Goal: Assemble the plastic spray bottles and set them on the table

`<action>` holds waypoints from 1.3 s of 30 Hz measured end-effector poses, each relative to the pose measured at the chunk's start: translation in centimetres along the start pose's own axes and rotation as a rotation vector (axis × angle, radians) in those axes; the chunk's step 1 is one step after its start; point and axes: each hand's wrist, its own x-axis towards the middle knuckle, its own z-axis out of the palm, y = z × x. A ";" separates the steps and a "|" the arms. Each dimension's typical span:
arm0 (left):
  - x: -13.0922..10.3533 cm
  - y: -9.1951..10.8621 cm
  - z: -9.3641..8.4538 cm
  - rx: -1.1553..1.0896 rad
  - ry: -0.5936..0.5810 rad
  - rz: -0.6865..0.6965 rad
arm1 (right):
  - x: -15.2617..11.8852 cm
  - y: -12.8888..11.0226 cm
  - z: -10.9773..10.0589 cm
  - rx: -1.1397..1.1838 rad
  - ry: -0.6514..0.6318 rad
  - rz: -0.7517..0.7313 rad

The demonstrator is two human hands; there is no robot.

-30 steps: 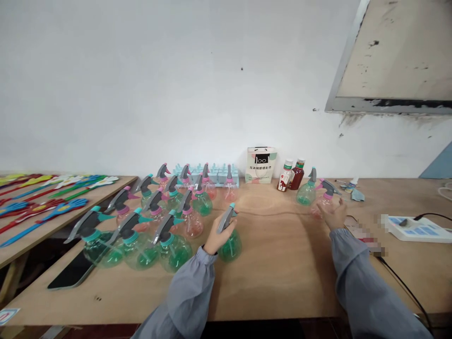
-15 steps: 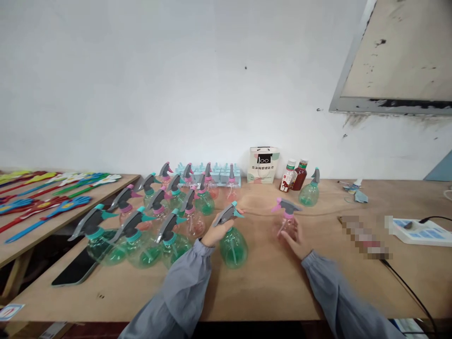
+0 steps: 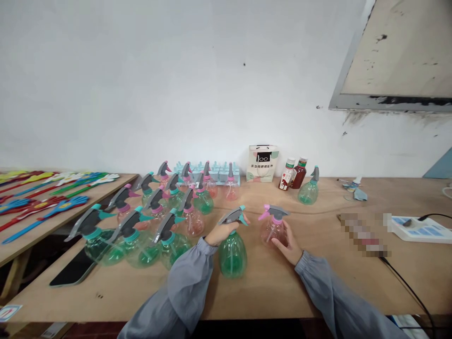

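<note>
My left hand [image 3: 223, 232] is wrapped round the grey trigger head of a green spray bottle [image 3: 233, 256], which stands upright in front of me. Its nozzle is turquoise and points right. A pink spray bottle [image 3: 271, 230] is in my right hand [image 3: 290, 246], with the fingers round the right side of its clear round body. The pink nozzle faces left, toward the green bottle. To the left stand several more green and pink spray bottles in rows; a green one [image 3: 171, 242] is nearest my left forearm.
A black phone [image 3: 72, 269] lies beside the left bottles. Along the wall stand a light blue rack [image 3: 226, 174], a paper bag [image 3: 262, 165], two sauce bottles [image 3: 287, 175] and a lone green spray bottle [image 3: 308, 192]. A power strip [image 3: 425, 230] with a cable sits right. Colourful hand-shaped toys [image 3: 65, 206] cover the left table.
My right hand has brought the pink spray bottle left, closer to the green one. The green bottle in my left hand has shifted slightly toward me.
</note>
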 end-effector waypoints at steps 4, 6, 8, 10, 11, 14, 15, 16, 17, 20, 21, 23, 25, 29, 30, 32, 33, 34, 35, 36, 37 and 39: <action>0.0 0.5 0.2 0.033 0.067 -0.009 | 0.1 -0.3 0.0 0.009 -0.010 0.000; 0.1 0.7 0.2 0.035 0.083 -0.021 | 0.1 -0.5 0.0 0.011 -0.008 0.000; 0.1 0.9 0.2 0.041 0.066 0.011 | 0.2 -0.7 0.1 0.010 -0.010 0.001; 0.1 1.1 0.2 0.025 0.053 0.066 | 0.2 -0.8 0.1 0.008 -0.017 0.001; 0.1 1.1 0.2 0.018 0.053 0.083 | 0.2 -0.9 0.1 0.007 -0.021 0.001; 0.1 0.8 0.2 0.038 0.163 0.083 | 0.0 -0.8 0.0 0.009 -0.029 0.001; 0.1 0.7 0.2 0.052 0.227 0.076 | 0.0 -0.7 -0.1 0.008 -0.031 0.004; 0.1 0.6 0.1 0.060 0.283 0.074 | 0.0 -0.7 -0.2 0.004 -0.035 0.009; 0.1 0.6 0.1 0.063 0.316 0.079 | 0.0 -0.6 -0.2 -0.001 -0.038 0.013; 0.1 0.8 0.0 0.064 0.264 0.123 | -0.1 -0.6 -0.3 -0.013 -0.042 0.020; 0.1 0.9 0.0 0.068 0.218 0.140 | -0.1 -0.6 -0.3 -0.013 -0.040 0.020; 0.0 1.0 0.1 0.079 0.173 0.156 | 0.0 -0.7 -0.3 -0.011 -0.034 0.020; -0.1 0.9 0.2 0.083 0.230 0.140 | 0.0 -0.9 -0.3 -0.008 -0.031 0.023; -0.3 0.7 0.4 0.124 0.309 0.101 | 0.0 -1.0 -0.2 0.002 -0.019 0.022; -0.3 0.7 0.5 0.142 0.278 0.105 | 0.0 -1.0 -0.2 0.003 -0.014 0.020; -0.3 0.9 0.6 0.160 0.221 0.127 | 0.0 -1.0 -0.1 0.005 -0.011 0.015; -0.4 1.0 0.6 0.160 0.207 0.140 | 0.0 -0.9 -0.1 0.006 -0.011 0.015; -0.4 1.1 0.6 0.157 0.206 0.148 | 0.0 -0.9 -0.1 0.007 -0.011 0.016; -0.4 1.0 0.6 0.153 0.214 0.150 | 0.0 -0.9 -0.1 0.009 -0.011 0.016; -0.4 0.9 0.5 0.149 0.228 0.145 | 0.0 -0.9 -0.1 0.010 -0.010 0.015; -0.4 0.8 0.5 0.146 0.243 0.138 | 0.0 -0.9 -0.1 0.009 -0.009 0.014; -0.2 0.3 0.2 0.152 0.273 0.132 | 0.1 -0.9 0.0 0.006 -0.004 0.011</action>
